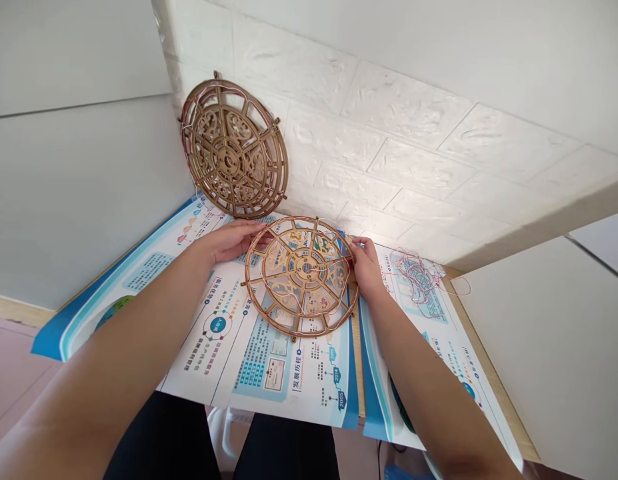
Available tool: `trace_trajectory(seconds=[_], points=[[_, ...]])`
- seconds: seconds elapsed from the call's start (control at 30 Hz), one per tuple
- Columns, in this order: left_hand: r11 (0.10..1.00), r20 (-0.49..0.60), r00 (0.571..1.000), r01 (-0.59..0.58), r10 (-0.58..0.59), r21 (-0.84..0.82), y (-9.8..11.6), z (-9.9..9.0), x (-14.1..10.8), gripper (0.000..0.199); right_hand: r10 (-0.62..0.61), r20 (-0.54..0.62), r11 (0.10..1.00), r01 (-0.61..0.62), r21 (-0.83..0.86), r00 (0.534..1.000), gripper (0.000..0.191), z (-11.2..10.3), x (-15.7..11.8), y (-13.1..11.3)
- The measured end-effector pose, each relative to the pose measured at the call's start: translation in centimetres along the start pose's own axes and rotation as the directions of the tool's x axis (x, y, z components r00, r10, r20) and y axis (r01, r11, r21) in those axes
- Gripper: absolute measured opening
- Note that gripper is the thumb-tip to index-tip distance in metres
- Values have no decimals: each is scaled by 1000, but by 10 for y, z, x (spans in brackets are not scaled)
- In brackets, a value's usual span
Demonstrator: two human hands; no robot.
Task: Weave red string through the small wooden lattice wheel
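Note:
A round openwork wooden frame (305, 312), gold-brown with spokes and scrolled cut-outs, is tilted up over the printed sheets in front of me. Thin pinkish-white wire runs along its rings and spokes. My left hand (233, 241) holds its upper left rim, with some fingertips hidden behind the ring. At the right rim, my right hand (369, 270) pinches the edge between thumb and fingers. Several similar round frames (233, 150) lean together against the wall at the back left, with wire around them too.
Printed paper sheets (203, 353) cover the wooden table (511, 407). A loose tangle of thin wire (419, 277) lies on the right sheet. A white brick-patterned wall (389, 133) closes off the back, and pale panels (79, 200) stand at both sides.

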State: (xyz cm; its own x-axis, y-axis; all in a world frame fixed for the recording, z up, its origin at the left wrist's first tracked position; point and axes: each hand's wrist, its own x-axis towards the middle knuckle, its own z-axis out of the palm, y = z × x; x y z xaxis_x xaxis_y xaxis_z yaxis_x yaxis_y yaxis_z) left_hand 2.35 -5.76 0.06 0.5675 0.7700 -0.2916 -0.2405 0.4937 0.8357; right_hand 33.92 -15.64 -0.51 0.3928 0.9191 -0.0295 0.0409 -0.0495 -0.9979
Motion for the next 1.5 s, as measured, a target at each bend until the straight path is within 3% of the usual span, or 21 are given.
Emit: trace_trajectory(seconds=[0.2,0.47,1.5], points=[[999,25,999,29,-29,-24,2,0,-2,22,-15,-19,999,14,-43,1000,47,0,1,0],[1000,64,998,24,-24,-9,1,-2,-2,7,-46,0,996,45,-77,999,48,0,3,1],[997,43,999,-25,22,78,-4,-4,3,24,-100,61,988,106,-111,993,37,0,5,5]])
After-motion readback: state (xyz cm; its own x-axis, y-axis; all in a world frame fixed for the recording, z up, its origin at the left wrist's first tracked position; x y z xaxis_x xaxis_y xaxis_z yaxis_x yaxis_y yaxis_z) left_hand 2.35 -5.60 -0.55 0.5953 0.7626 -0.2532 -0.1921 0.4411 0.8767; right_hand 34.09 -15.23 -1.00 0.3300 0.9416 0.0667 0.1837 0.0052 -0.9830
